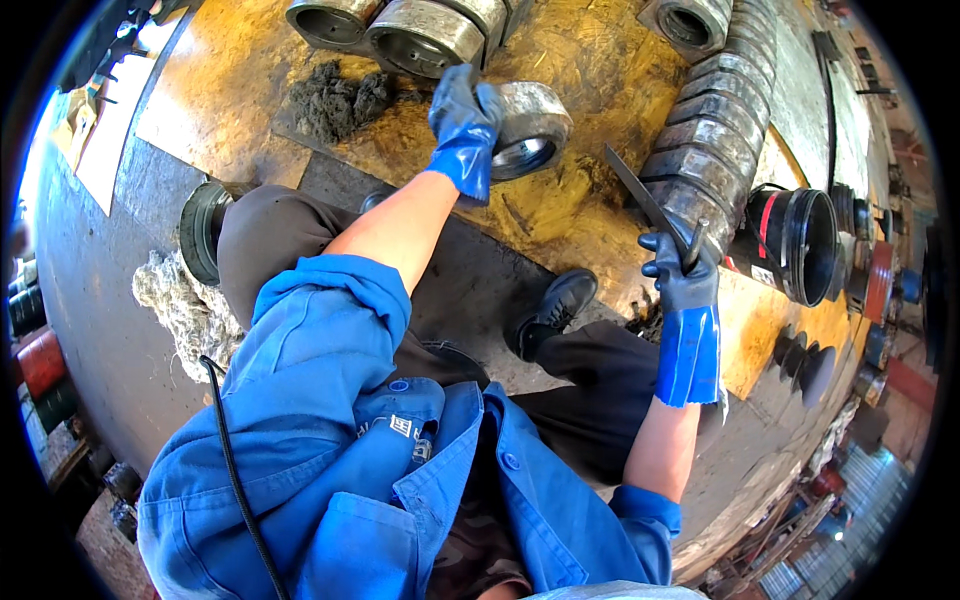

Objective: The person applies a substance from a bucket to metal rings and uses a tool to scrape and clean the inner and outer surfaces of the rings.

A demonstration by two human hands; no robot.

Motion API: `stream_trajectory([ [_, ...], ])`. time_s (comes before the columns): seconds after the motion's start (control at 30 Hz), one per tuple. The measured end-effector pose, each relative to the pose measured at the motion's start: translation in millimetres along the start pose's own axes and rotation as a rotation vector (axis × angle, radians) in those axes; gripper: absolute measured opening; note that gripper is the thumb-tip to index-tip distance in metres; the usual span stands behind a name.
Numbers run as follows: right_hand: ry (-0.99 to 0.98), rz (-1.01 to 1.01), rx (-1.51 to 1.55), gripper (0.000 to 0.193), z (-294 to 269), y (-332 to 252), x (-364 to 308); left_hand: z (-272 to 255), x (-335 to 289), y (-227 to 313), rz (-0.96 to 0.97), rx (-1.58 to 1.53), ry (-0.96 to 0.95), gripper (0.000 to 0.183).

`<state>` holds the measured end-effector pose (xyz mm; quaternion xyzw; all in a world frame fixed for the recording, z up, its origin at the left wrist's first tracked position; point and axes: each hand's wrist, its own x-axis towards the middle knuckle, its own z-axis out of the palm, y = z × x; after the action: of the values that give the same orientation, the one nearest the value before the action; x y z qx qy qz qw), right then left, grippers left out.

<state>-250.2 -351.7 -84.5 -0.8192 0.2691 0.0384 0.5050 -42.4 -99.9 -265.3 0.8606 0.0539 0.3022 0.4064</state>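
Observation:
My left hand (465, 115), in a blue and dark rubber glove, grips the left side of a thick metal ring (537, 108). The ring rests on the oily yellow-brown work surface, its bore facing me and shiny inside. To the right, my right hand (686, 275), gloved alike, is closed round a long flat blade-like metal tool (637, 188). Its dark blade points up and left, apart from the ring. A short grey metal stub (696, 240) sticks up by the thumb; I cannot tell whether it belongs to the same tool.
Along the right runs a row of ribbed metal rings (715, 120). Beside it lies a black bucket (805, 245). More large rings (425, 40) stand at the far side, near a dark clump of fibres (335, 103). Pale rags (185, 305) lie at left by my knee.

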Motion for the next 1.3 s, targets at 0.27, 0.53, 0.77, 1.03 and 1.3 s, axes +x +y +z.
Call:
stream_trajectory([
  [0.27, -0.048, -0.111, 0.01, 0.032, 19.6, -3.7, 10.6, 13.6, 10.0, -55.2, -0.627, -0.084, -0.128, 0.046],
  [0.53, -0.097, -0.172, 0.066, 0.028, 38.0, -18.6, 24.5, -23.0, 12.6, -16.9, -0.468, 0.071, -0.348, 0.054],
  [0.77, -0.071, -0.164, 0.389, 0.03, 37.7, -66.8, 15.7, -70.9, 77.0, 75.3, -0.062, -0.062, -0.34, 0.064],
  [1.03, 0.129, -0.27, 0.354, 0.022, 45.1, -66.2, 29.3, -136.0, 67.1, 181.1, 0.052, -0.504, -1.253, 0.053],
  [1.3, 0.101, -0.227, -0.076, 0.034, 77.8, -97.8, -8.8, -154.4, 45.2, 159.5, -0.507, -0.653, -1.516, 0.074],
])
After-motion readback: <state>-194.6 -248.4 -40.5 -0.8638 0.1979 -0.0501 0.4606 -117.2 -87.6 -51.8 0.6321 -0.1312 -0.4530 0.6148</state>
